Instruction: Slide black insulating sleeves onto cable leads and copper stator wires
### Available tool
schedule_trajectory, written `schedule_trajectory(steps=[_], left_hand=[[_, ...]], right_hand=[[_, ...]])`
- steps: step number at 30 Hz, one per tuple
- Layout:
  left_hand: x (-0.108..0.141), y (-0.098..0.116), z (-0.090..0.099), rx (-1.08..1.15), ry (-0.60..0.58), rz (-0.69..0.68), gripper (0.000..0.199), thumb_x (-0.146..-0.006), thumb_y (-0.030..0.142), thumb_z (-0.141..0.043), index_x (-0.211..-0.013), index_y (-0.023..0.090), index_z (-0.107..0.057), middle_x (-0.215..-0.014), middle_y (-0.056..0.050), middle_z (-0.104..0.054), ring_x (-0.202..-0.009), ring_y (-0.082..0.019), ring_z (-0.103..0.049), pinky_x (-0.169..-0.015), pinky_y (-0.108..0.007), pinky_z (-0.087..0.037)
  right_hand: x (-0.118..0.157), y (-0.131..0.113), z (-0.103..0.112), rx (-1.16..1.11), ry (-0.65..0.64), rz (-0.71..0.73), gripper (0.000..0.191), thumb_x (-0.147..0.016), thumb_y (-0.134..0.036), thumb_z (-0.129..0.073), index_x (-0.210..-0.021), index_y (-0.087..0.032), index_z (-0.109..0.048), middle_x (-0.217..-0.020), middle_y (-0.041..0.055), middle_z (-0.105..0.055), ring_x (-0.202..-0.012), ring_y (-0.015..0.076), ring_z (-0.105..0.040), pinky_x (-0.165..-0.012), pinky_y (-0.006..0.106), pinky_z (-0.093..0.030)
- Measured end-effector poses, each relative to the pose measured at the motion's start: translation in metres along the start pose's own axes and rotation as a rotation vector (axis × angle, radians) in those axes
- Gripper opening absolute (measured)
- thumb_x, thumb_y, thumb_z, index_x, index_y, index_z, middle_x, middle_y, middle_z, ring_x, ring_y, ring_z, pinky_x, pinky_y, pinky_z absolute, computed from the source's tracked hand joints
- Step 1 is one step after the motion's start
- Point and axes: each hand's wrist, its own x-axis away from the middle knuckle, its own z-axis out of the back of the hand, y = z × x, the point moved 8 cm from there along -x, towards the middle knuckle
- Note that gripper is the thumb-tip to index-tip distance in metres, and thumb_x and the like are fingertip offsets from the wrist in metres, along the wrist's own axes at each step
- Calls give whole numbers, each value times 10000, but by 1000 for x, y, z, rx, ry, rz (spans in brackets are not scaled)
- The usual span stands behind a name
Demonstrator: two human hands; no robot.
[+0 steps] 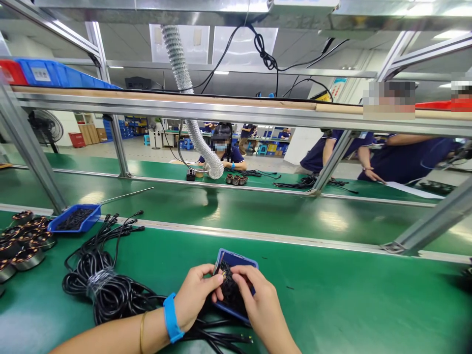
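Note:
My left hand (pixel 201 290), with a blue wristband (pixel 172 317) and a thin bangle at the wrist, is closed above a blue bin (pixel 239 256). Between its thumb and fingers are thin wire ends (pixel 223 273) with a bit of yellow. My right hand (pixel 254 290) is pinched close beside them, over the same bin; what its fingertips hold is too small to make out. Small black pieces (pixel 233 294) fill the bin. Black cables (pixel 217 337) run under my left wrist, some with bare coloured ends near the bin's lower edge.
A tied bundle of black cables (pixel 106 290) lies left on the green table (pixel 350 295). Behind it are a blue tray (pixel 96 216) of black pieces and several copper-wound rings (pixel 27 258). Metal posts and a rail (pixel 295 238) cross beyond. People work opposite, near a flexible duct (pixel 195 130).

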Motion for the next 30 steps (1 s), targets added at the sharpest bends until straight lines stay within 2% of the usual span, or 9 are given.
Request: schedule_trajectory(steps=[3, 5, 7, 11, 14, 19, 23, 26, 30], left_hand=[[1, -1, -2, -32, -25, 11, 513, -668, 591, -783, -807, 113, -656, -548, 11, -584, -494, -100, -516, -489, -211, -374], [1, -2, -3, -61, -37, 21, 536, -653, 611, -784, -809, 118, -638, -548, 4, -595, -492, -113, -537, -486, -218, -384], [2, -4, -3, -87, -41, 35, 546, -644, 621, -785, -803, 125, -621, -525, 3, -598, -480, -117, -541, -489, -223, -392], [3, -7, -4, -127, -49, 54, 530, -648, 618, -779, -781, 135, -604, -504, -1, -603, -460, -106, -520, -499, -224, -401], [4, -7, -4, -143, -57, 52, 510, -661, 605, -772, -779, 138, -606, -511, -5, -610, -463, -105, -519, -502, -222, -405], [4, -4, -6, -162, -87, 25, 464, -707, 573, -740, -788, 130, -628, -518, -8, -606, -472, -113, -531, -503, -225, -410], [5, 0, -9, -180, -108, 6, 407, -731, 524, -724, -775, 130, -631, -524, -9, -603, -473, -115, -536, -504, -225, -417], [6, -1, -9, -183, -103, 7, 388, -734, 504, -722, -770, 130, -628, -525, -10, -604, -475, -115, -538, -508, -226, -424], [5, -6, -5, -168, -66, 29, 409, -710, 514, -748, -778, 129, -627, -527, -12, -611, -487, -119, -553, -516, -227, -437]], right_hand=[[1, 8, 4, -157, 20, -154, 241, -949, -375, -522, -922, -220, -704, -804, 38, -743, -647, 185, -680, -610, 269, -558], [2, 9, 6, -228, 26, -202, 261, -933, -412, -543, -909, -211, -707, -771, 37, -743, -593, 177, -671, -547, 247, -547], [1, 4, 11, -246, 35, -178, 247, -926, -406, -562, -898, -212, -713, -773, 36, -747, -612, 174, -683, -564, 232, -552], [0, -12, 23, -182, 90, -42, 163, -916, -322, -594, -881, -231, -724, -813, 23, -752, -703, 164, -705, -676, 213, -556], [-1, -20, 28, -151, 121, 11, 134, -915, -278, -598, -880, -242, -722, -820, 9, -750, -716, 147, -702, -690, 192, -545], [-1, -22, 28, -136, 119, 29, 127, -925, -254, -589, -888, -245, -710, -826, -3, -745, -709, 131, -695, -685, 178, -538], [0, -21, 24, -121, 68, 47, 119, -936, -244, -583, -910, -246, -699, -835, -4, -735, -731, 137, -694, -693, 190, -540], [0, -22, 21, -109, 27, 66, 118, -944, -232, -575, -927, -247, -691, -848, 0, -729, -748, 142, -692, -697, 201, -542], [0, -24, 22, -88, 42, 95, 136, -946, -216, -557, -921, -244, -687, -840, 7, -726, -752, 149, -691, -696, 215, -543]])
